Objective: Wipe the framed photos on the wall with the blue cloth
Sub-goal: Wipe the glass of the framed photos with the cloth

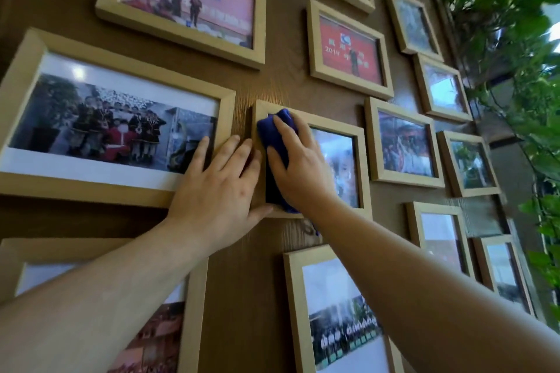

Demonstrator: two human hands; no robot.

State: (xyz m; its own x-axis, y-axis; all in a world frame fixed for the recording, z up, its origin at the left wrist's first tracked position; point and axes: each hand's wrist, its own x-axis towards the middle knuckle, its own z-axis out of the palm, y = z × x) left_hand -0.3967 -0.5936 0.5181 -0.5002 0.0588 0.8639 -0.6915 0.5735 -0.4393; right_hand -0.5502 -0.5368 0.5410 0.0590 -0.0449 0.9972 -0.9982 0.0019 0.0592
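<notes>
A brown wood-grain wall point(272, 76) carries several light wooden framed photos. My right hand point(298, 172) presses a folded blue cloth point(277, 130) flat against the glass of a small upright frame point(362, 166) in the middle. The cloth covers the left half of that picture. My left hand point(218, 188) lies spread on the wall, its thumb under the small frame's lower left corner and its fingers over the right edge of the large landscape frame point(115, 124).
More frames hang all around: a pink photo point(188, 0) above, a red one point(348, 45) upper right, a group photo point(339, 312) below. Green trailing plants point(509, 39) stand on shelves at the right edge of the wall.
</notes>
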